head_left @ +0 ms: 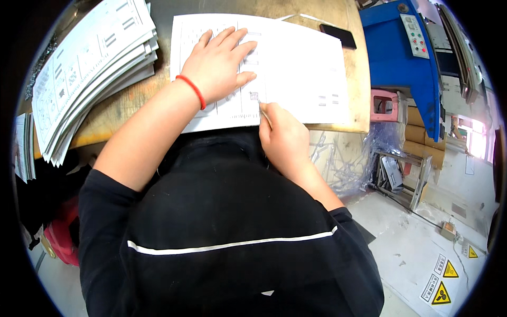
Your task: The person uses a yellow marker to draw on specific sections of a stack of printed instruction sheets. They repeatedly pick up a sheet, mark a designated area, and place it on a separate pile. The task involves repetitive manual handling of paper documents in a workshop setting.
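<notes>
A large white printed sheet (pixel 296 63) lies on the wooden table (pixel 132 100) in front of me. My left hand (pixel 219 63), with a red band on the wrist, lies flat on the sheet's left half, fingers spread. My right hand (pixel 282 137) is closed around a thin metal tool (pixel 262 111) whose tip touches the sheet near its front edge. My black clothing hides the table's front edge between the arms.
A thick stack of printed sheets (pixel 90 68) lies at the table's left. A black phone (pixel 338 36) rests at the back right. A blue machine (pixel 406 58) stands to the right, with cardboard, clear plastic wrap (pixel 348 164) and a metal frame (pixel 401 179) on the floor.
</notes>
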The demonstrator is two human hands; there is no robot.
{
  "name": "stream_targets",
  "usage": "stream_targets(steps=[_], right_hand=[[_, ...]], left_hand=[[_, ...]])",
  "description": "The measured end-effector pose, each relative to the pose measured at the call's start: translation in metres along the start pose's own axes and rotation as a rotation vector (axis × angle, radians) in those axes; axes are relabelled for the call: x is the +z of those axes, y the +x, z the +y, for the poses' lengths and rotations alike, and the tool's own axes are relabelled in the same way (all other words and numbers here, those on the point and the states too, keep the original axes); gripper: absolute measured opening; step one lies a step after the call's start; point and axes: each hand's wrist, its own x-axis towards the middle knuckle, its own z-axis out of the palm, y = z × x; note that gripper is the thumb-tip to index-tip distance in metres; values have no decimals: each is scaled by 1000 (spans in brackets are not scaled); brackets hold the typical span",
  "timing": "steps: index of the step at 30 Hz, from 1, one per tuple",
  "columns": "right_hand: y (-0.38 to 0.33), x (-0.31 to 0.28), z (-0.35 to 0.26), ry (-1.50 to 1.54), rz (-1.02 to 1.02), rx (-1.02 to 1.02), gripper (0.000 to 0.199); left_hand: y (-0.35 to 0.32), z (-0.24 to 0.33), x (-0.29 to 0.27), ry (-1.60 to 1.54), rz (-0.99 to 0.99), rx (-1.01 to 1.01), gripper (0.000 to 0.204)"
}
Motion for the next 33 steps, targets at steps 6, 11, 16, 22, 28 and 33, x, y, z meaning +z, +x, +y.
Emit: stream_targets(steps=[6,11,16,22,28,33], right_hand=[[6,-40,75,-22,371,161,34],[-4,-54,133,-14,401,360,36],[-3,-48,125,-77,422,303,34],[3,-45,125,187,433,375,35],[-4,-34,123,237,385,326,39],[8,-32,108,297,293,363,38]], left_hand=[[-59,-46,-44,-611,279,-409,29],[-108,-58,-45,-1220,-26,-787,13],[-113,-61,-46,-1526,-250,-942,13],[-118,-43,-76,-1608,-86,-749,38],[-149,-180,-154,-565,364,-929,42],[-247,-313,-176,-56,380,-1289,54]])
